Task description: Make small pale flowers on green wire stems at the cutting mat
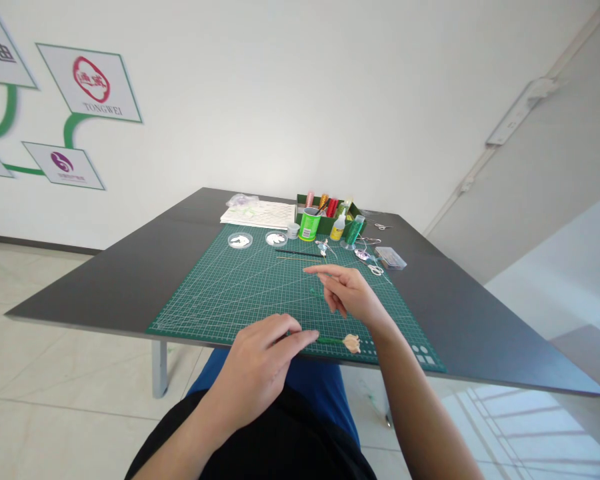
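On the near edge of the green cutting mat (220, 293) lies a cream artificial flower (351, 343) with a green stem, its head toward the right. My left hand (267, 353) is closed over the far end of that stem, thumb and fingers close together; the hand hides part of it. Above the mat, my right hand (345, 290) is open, index finger stretched out to the left and the other fingers loosely bent. Nothing shows in it. Below its fingers is a small green piece (314, 292), partly covered by the hand.
Farther back are two shallow dishes (240, 241), a dark thin rod (300, 253), a green can (309, 225), a glue bottle (338, 227), a green spool (355, 230) and a box of spools (370, 225). White-handled scissors (375, 269) and a clear case (391, 258) lie right.
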